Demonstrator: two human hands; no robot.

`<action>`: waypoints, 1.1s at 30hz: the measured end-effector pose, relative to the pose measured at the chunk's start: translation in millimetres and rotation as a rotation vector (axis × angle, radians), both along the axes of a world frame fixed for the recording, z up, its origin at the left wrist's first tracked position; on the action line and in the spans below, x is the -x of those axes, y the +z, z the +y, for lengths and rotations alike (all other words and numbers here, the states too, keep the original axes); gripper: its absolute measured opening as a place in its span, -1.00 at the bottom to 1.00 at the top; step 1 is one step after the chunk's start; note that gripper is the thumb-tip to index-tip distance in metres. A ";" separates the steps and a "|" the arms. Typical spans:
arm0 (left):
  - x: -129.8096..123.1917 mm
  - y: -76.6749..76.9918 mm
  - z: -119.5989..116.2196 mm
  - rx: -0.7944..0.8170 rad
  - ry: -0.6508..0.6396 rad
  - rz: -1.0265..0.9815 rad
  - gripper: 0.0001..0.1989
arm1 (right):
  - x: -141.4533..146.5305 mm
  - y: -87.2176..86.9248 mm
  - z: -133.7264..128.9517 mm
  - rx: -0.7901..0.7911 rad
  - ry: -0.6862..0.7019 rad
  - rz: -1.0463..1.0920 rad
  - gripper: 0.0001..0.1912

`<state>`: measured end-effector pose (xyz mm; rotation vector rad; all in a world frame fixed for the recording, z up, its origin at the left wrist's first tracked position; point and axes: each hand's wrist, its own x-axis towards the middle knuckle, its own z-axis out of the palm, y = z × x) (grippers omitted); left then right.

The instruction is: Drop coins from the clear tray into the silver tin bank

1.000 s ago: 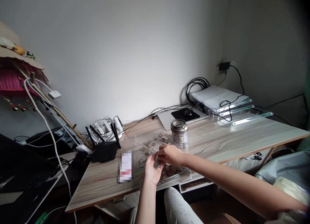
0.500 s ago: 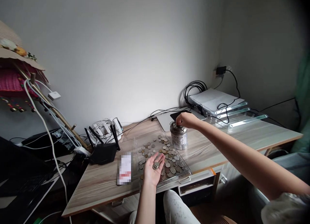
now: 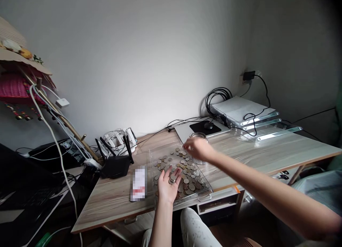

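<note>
Coins [image 3: 172,179] lie stacked on my left hand [image 3: 168,190], palm up and fingers spread, above the clear tray [image 3: 150,161] of loose coins [image 3: 192,187] on the counter [image 3: 107,201]. My right hand [image 3: 200,149], blurred with fingers curled, hangs in front of the round tin [image 3: 198,134]; whether it grips anything, I can't make out. The stack sits to that hand's left and nearer me. I can read no writing anywhere.

- Left hand [image 3: 167,191]: over the tray [image 3: 162,152], palm up, fingers [image 3: 167,173] parted.
- Right hand [image 3: 198,149]: near the tray's far right corner, blurred, fingers bent.
- Right forearm [image 3: 253,178]: extended, right of the tray.
</note>
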<state>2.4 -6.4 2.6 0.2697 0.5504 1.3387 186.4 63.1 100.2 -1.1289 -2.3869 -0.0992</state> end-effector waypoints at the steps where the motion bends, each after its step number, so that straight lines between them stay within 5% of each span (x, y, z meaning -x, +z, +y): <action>1: 0.0 0.7 -0.3 -0.002 0.009 0.002 -0.67 | 12.1 -11.6 -13.1 0.057 0.113 -0.046 -0.73; 5: 1.1 1.4 -0.9 0.016 0.011 -0.002 -0.67 | 48.9 -55.9 -48.9 0.133 0.271 -0.121 -0.75; 8: 2.1 -0.9 0.3 0.042 -0.004 -0.017 -0.66 | 57.4 -69.8 -58.3 0.143 0.285 -0.068 -0.77; 13: 1.2 -5.4 3.6 0.084 0.046 0.012 -0.70 | 38.5 -40.2 -45.0 0.102 0.276 0.062 -0.73; 17: -0.3 -6.1 3.4 0.045 0.029 0.036 -0.73 | -3.7 9.4 5.1 0.032 -0.073 0.153 -0.75; 20: -0.6 -6.3 2.7 0.038 0.028 0.042 -0.72 | -34.5 30.6 45.3 0.058 -0.196 -0.002 -0.79; 26: 0.1 -7.7 3.3 0.041 0.034 0.027 -0.69 | -53.2 29.3 68.3 0.138 -0.246 -0.238 -0.79; 30: 1.3 -4.8 1.9 0.025 0.026 -0.009 -0.65 | -30.3 18.7 38.4 -0.008 -0.162 -0.053 -0.73; 33: 2.0 -1.0 -0.2 -0.006 0.016 -0.025 -0.63 | 4.1 -6.0 0.3 0.038 0.086 -0.054 -0.72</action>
